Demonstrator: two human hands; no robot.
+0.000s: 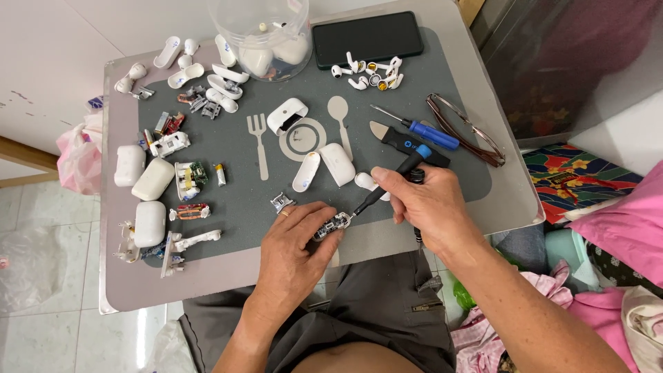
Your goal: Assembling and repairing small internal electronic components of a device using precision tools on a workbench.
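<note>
My left hand (298,243) pinches a small circuit board module (331,225) at the near edge of the grey mat (242,166). My right hand (427,206) grips a black screwdriver with a blue cap (406,170); its tip touches the module. Beside my hands lie an opened white earbud case shell (337,164), a white lid piece (306,171) and a small metal bracket (281,202).
White earbud cases (152,179) and dismantled parts cover the left of the grey tray table (483,207). At the back stand a clear plastic tub (262,31), a black phone (367,39) and loose earbuds (369,72). A blue screwdriver (418,128), pry tool (387,135) and glasses (466,131) lie right.
</note>
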